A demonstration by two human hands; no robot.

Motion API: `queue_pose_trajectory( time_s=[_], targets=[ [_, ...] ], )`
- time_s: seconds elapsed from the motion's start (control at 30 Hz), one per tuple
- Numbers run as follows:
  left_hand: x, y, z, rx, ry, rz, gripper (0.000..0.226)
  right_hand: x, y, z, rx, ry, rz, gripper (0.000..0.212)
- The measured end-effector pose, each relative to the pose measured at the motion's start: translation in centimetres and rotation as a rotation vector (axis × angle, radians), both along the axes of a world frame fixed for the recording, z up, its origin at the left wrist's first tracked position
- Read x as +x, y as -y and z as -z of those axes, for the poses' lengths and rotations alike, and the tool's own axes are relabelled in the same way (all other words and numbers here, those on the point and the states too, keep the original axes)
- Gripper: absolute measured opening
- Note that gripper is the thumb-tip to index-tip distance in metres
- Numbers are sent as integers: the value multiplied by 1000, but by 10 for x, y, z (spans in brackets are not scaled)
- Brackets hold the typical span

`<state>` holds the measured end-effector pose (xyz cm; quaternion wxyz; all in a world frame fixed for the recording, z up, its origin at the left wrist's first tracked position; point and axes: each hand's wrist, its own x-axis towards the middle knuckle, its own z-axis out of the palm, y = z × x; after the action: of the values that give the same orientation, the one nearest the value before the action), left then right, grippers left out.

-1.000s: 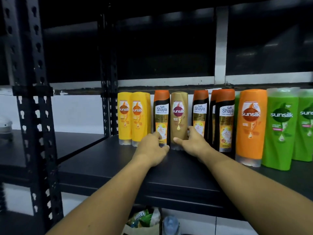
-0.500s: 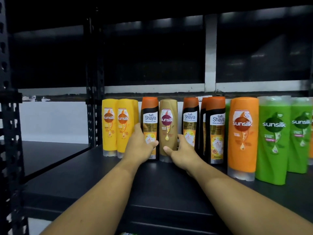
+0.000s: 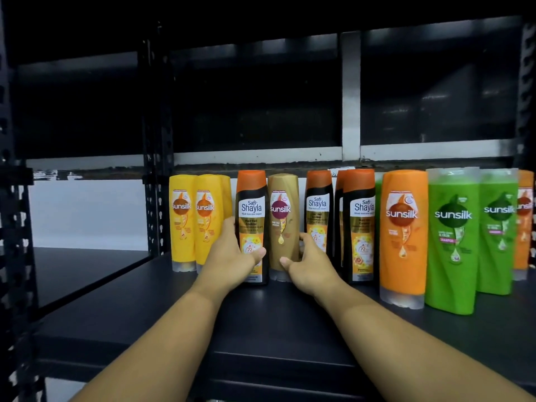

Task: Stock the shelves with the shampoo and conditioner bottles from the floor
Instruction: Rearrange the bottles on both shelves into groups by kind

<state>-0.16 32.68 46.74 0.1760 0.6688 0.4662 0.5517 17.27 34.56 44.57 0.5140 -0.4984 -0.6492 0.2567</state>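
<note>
Bottles in a row on your dark shelf [image 3: 261, 320], your left hand [image 3: 232, 256] wrapped around the black-and-orange bottle [image 3: 251, 224], your right hand [image 3: 307, 265] curled on the upright gold bottle [image 3: 282, 224] just beside it

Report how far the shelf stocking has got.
Done: yellow, orange and green Sunsilk bottles stand upright on the black metal shelf. In hand: left hand grips a black orange-capped Safi Shayla bottle; right hand grips the gold Sunsilk bottle. Left: the floor is out of view, so cannot tell.

Both hands [image 3: 232, 256] [image 3: 309, 266] extended, fingers curled
</note>
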Motion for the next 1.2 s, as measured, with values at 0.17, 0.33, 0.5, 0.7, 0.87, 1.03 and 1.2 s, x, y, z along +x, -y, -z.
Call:
queue_pose_trajectory(
  time_s=[0.17,0.33,0.5,0.7,0.87,1.03,1.2],
  targets=[
    [-3,9,-1,12,31,30,77,4,11,-2,25,51,44,51],
    [-3,12,-1,32,-15,195,57,-3,24,-18,179,-209,114,29],
    [-1,12,1,-107,86,406,30,-4,43,-18,201,-237,-96,31],
    [-5,3,3,-20,-89,227,18,10,51,-18,190,-68,13,59],
    [-8,-3,8,-17,-192,151,15,25,55,-14,273,-44,212,73],
    [-9,-3,11,-29,-237,130,15,27,51,-12,367,111,502,94],
    [-9,-3,12,-28,-252,122,15,24,65,-14,407,270,665,99]
  ],
)
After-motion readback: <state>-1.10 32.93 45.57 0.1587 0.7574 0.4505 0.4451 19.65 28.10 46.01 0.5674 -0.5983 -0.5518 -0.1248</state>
